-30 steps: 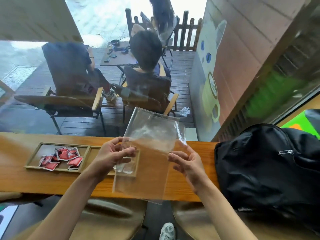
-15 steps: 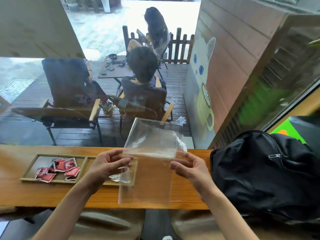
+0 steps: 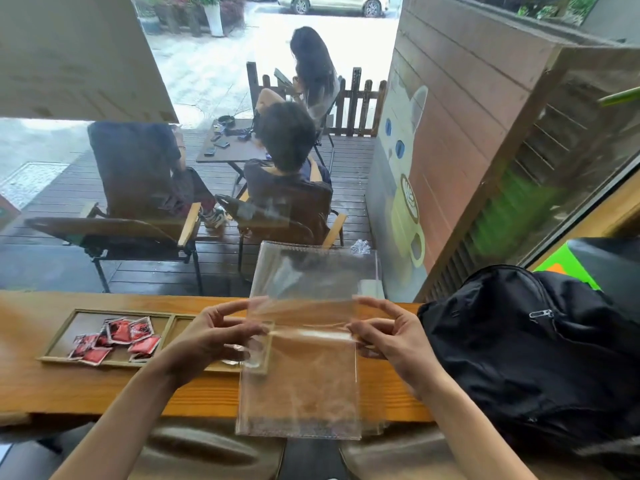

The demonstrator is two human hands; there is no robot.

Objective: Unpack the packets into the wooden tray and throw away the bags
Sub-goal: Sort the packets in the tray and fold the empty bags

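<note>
Both hands, left hand (image 3: 207, 336) and right hand (image 3: 398, 336), pinched the empty clear bag (image 3: 304, 341), now stretched flatter than a second before: disposal pending. Red packets (image 3: 117, 337) lay in the wooden tray (image 3: 60, 336), 9 o'clock.

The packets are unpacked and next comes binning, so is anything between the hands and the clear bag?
Nothing: the left hand and right hand already pinch the clear bag at its side edges. No bin is in view.
</note>
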